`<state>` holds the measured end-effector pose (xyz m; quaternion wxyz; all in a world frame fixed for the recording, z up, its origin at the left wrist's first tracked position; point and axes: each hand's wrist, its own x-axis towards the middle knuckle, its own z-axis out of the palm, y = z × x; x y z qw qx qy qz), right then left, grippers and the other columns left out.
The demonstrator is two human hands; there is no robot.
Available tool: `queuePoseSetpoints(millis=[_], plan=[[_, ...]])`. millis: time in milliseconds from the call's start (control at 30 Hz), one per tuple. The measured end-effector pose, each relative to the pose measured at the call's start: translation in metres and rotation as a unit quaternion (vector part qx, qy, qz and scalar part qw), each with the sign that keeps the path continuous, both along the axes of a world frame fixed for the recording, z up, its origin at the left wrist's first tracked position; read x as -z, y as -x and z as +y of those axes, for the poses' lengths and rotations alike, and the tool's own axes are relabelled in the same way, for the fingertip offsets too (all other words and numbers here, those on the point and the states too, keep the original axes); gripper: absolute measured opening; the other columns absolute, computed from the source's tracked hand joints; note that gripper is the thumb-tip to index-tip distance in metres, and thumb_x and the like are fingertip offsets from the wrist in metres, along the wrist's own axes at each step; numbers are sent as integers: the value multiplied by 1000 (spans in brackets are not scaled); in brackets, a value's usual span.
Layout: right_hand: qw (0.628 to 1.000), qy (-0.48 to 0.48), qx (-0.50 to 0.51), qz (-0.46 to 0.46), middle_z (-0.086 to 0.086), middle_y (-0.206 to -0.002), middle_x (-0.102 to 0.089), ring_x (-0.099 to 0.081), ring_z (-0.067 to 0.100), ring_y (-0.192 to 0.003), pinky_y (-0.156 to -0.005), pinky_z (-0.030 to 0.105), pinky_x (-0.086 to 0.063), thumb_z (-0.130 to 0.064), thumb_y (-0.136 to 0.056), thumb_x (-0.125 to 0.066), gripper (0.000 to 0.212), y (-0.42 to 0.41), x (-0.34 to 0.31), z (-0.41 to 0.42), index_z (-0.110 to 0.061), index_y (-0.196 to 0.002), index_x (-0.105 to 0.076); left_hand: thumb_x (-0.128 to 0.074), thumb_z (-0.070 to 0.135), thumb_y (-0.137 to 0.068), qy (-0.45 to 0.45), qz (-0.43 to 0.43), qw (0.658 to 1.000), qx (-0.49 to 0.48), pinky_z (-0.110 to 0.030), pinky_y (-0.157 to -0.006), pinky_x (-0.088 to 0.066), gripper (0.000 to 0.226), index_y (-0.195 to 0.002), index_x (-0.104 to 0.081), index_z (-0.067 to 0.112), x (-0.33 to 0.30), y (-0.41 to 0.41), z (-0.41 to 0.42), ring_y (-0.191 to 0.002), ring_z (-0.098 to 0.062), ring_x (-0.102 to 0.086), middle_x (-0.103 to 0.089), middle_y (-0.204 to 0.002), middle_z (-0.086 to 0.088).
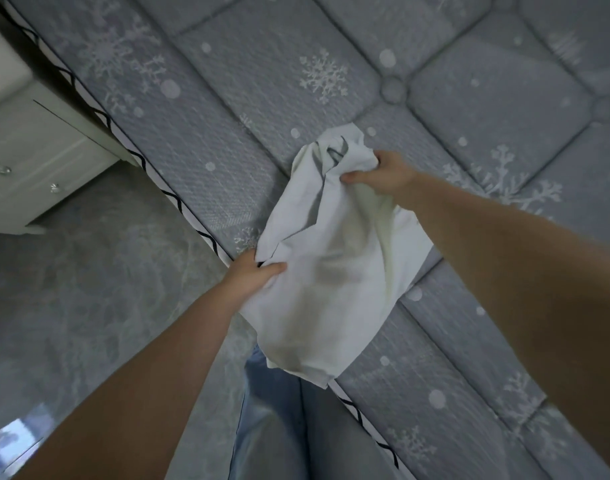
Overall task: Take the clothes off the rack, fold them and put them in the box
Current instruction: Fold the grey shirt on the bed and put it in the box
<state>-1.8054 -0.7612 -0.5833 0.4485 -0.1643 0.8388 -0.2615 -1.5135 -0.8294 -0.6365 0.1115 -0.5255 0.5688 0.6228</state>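
The left hand (pixel 253 271) gripped one bunched edge of a white garment (pixel 328 258), and the right hand (pixel 383 176) gripped another. The cloth was crumpled and creased, hanging between both hands over the near edge of the snowflake-patterned gray mattress (pixel 262 81).

A grey quilted mattress (pixel 262 74) fills most of the view, printed with white snowflakes and dots, its edge piped in white with a black zigzag. Off to the left sits a white cabinet (pixel 30 140) with two small shiny knobs on its drawer fronts, and below it there's glossy grey marbled floor (pixel 89 289).
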Motion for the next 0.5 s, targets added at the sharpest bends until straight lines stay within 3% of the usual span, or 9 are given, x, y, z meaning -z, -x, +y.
queuePoseSetpoints(millis=[100, 167, 267, 367, 500], plan=[[999, 21, 26, -32, -5, -105, -63, -60, 10, -90, -65, 24, -49, -33, -79, -82, 40, 1, -35, 24, -21, -112, -61, -81, 28, -78, -19, 24, 999, 25, -38, -93, -54, 22, -94, -69, 38, -29, -1, 2, -97, -16, -69, -73, -100, 10], [997, 35, 51, -41, -2, -111, -68, -65, 17, -99, -79, 31, -55, -33, -74, -86, 49, 5, -59, 40, -18, -116, -66, -80, 29, -80, -3, 46, 998, 49, -34, -90, -54, 25, -99, -67, 38, -53, 3, 3, -98, -13, -68, -72, -101, 13], [989, 93, 98, -62, -3, -106, -75, -69, 17, -101, -94, 38, -55, -30, -63, -92, 47, 10, -92, 69, -23, -105, -73, -76, 29, -84, 40, 77, 993, 79, -19, -80, -49, 26, -107, -64, 34, -90, 12, 6, -94, 0, -63, -67, -101, 20], [980, 135, 130, -73, -8, -104, -73, -67, 11, -100, -95, 35, -53, -23, -66, -92, 39, 8, -121, 95, -28, -100, -72, -74, 23, -86, 110, 94, 985, 99, -3, -67, -42, 28, -111, -62, 26, -121, 20, 4, -85, 7, -58, -64, -96, 21], [967, 180, 157, -83, -3, -115, -73, -67, 16, -109, -98, 40, -53, -45, -42, -97, 82, 3, -158, 128, -21, -116, -71, -75, 26, -84, 221, 98, 958, 154, -7, -66, -41, 22, -103, -63, 25, -168, 27, -8, -82, 0, -60, -66, -90, 15]])
